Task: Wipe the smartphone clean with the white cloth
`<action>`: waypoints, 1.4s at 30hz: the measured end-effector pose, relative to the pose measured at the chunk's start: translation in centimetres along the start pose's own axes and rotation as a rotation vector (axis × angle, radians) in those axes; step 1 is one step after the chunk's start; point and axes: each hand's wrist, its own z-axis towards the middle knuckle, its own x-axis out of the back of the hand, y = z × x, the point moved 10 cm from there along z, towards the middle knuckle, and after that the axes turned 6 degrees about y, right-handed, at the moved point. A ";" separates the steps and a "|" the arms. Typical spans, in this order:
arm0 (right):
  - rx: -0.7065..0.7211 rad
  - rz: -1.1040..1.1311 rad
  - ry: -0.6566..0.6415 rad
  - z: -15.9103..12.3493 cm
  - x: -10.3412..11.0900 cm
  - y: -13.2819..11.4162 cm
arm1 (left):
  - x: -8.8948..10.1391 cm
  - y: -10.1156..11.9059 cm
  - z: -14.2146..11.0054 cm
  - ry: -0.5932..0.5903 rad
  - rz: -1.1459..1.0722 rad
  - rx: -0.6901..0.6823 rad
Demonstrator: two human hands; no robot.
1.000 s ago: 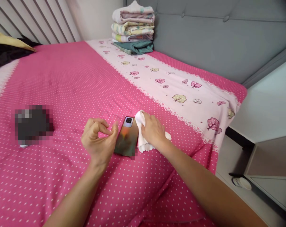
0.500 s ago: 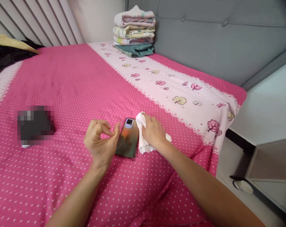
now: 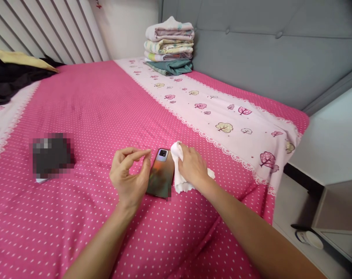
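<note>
A smartphone (image 3: pixel 162 176) lies on the bed with its camera side up, its back shaded brown to dark green. Over its left edge is my left hand (image 3: pixel 130 170), thumb and index fingertips brought together in a pinch, with nothing visible between them. My right hand (image 3: pixel 193 164), just right of the phone, grips a white cloth (image 3: pixel 180 182) against the bedspread. Part of the cloth is hidden under that hand, and one corner pokes out on its right side.
The bedspread (image 3: pixel 85 116) is pink with white dots. Folded blankets (image 3: pixel 169 46) are stacked by the grey headboard (image 3: pixel 251 50). A blurred-out dark object (image 3: pixel 51 155) rests at left, dark clothing (image 3: pixel 13 77) behind it. On the floor at right stands a white tub (image 3: pixel 309 239).
My left index finger has straightened and its tip has come to the thumb. My right hand stays on the cloth beside the phone. The whole view has shifted slightly.
</note>
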 end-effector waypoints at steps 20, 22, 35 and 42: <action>-0.006 -0.005 0.002 0.0 0.0 0.0 | -1.2 -2.2 -0.7 -0.101 -0.221 0.265; -0.005 -0.006 0.005 0.0 0.0 0.0 | -1.8 -3.2 -1.1 -0.135 -0.309 0.386; -0.009 -0.012 -0.008 0.1 -0.1 0.1 | -3.7 -4.4 -1.9 -0.179 -0.689 0.622; -0.002 -0.008 0.003 0.0 -0.1 -0.1 | -3.9 -4.5 -2.2 -0.221 -0.675 0.636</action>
